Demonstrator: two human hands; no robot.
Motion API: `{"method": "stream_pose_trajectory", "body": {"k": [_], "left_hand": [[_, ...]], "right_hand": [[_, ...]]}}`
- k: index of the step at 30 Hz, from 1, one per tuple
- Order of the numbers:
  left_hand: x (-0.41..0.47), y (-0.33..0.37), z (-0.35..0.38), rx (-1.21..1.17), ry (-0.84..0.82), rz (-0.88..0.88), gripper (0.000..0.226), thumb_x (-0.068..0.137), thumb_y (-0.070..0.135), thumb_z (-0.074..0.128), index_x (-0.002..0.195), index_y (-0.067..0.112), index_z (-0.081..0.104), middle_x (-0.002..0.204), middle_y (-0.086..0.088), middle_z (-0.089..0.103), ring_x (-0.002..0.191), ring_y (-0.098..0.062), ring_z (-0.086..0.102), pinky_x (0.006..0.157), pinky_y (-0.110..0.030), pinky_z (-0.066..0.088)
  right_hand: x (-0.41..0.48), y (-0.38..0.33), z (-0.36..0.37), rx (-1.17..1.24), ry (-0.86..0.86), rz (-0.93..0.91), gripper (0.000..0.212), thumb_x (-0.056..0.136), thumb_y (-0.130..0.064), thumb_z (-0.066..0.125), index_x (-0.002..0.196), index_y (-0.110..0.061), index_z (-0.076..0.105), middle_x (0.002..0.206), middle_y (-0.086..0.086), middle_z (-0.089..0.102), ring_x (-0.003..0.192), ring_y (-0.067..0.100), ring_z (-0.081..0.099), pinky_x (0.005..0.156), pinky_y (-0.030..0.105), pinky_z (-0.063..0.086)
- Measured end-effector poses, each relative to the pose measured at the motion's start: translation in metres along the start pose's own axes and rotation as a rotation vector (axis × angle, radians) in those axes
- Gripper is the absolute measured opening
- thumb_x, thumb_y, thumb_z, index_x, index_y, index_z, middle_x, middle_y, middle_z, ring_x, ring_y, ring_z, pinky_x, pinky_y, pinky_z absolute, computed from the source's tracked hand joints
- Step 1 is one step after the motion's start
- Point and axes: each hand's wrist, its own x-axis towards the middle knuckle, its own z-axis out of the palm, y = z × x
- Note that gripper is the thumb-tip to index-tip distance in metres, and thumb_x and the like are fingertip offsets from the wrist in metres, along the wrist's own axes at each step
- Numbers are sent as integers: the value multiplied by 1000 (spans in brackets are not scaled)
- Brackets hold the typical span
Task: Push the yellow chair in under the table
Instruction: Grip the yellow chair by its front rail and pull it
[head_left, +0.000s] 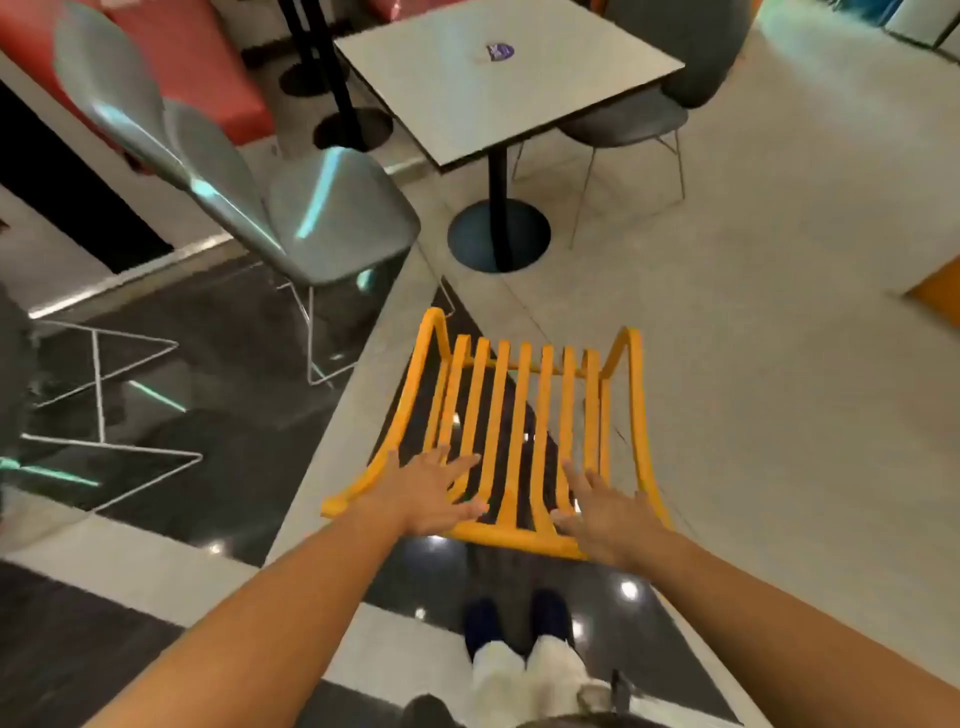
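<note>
The yellow chair (519, 410), made of slatted bars, stands right in front of me with its back rail nearest. My left hand (434, 491) lies flat on the left slats near the top rail, fingers spread. My right hand (602, 514) rests the same way on the right slats. Neither hand is curled around a bar. The square white table (441, 93) on a black pedestal with a round base (498, 236) stands beyond the chair, with open floor between them.
A grey chair (311, 208) with wire legs stands left of the table, and a dark grey chair (649, 109) sits at its far right side. Red bench seating (171, 67) runs along the back left. My shoes (514, 618) are on glossy dark tiles.
</note>
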Motion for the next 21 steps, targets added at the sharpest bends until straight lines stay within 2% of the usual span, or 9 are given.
{"method": "stream_pose_trajectory", "body": {"k": [1, 3, 7, 10, 12, 14, 21], "left_hand": [[-2, -1, 15, 30, -61, 14, 89, 71, 89, 19, 149, 46, 10, 163, -5, 11, 147, -30, 16, 114, -63, 7], [-6, -5, 46, 41, -79, 42, 89, 73, 87, 19, 149, 41, 20, 161, -2, 21, 146, -27, 19, 116, -58, 15], [-12, -15, 86, 81, 174, 39, 62, 90, 67, 28, 137, 30, 44, 138, 2, 53, 130, -21, 42, 109, -49, 28], [-11, -12, 98, 169, 318, 58, 45, 95, 52, 38, 125, 22, 55, 116, -1, 62, 112, -23, 52, 98, -45, 37], [-12, -7, 106, 207, 409, 80, 38, 92, 47, 49, 110, 15, 61, 103, -7, 64, 99, -29, 57, 88, -48, 42], [-11, -6, 112, 232, 471, 80, 35, 90, 44, 57, 102, 12, 61, 97, -9, 65, 92, -31, 57, 82, -49, 43], [20, -4, 102, 202, 528, 113, 35, 90, 45, 56, 102, 13, 61, 98, -9, 64, 92, -31, 56, 81, -49, 43]], "right_hand": [[-7, 2, 17, -16, -61, 3, 78, 93, -66, 20, 152, -30, -15, 163, 9, 5, 144, 34, 23, 110, 59, 16], [-14, 8, 53, -87, -74, -4, 78, 92, -66, 20, 154, -27, -8, 163, 10, 9, 145, 34, 17, 110, 60, 17], [-19, 10, 88, -208, 143, 12, 67, 94, -60, 22, 148, -20, 29, 139, 10, 49, 126, 34, 42, 101, 56, 31], [-17, 7, 98, -159, 285, 41, 45, 96, -51, 37, 122, -18, 54, 111, 9, 61, 103, 32, 53, 93, 55, 39], [-16, 7, 107, -172, 343, 78, 34, 93, -47, 49, 109, -17, 58, 99, 9, 61, 94, 31, 54, 88, 55, 42], [-15, 9, 112, -171, 362, 104, 30, 91, -44, 54, 104, -17, 57, 96, 9, 60, 91, 31, 54, 86, 55, 42], [4, 21, 103, -161, 490, 128, 39, 93, -40, 31, 106, -13, 57, 99, 16, 60, 93, 37, 53, 90, 57, 40]]}}
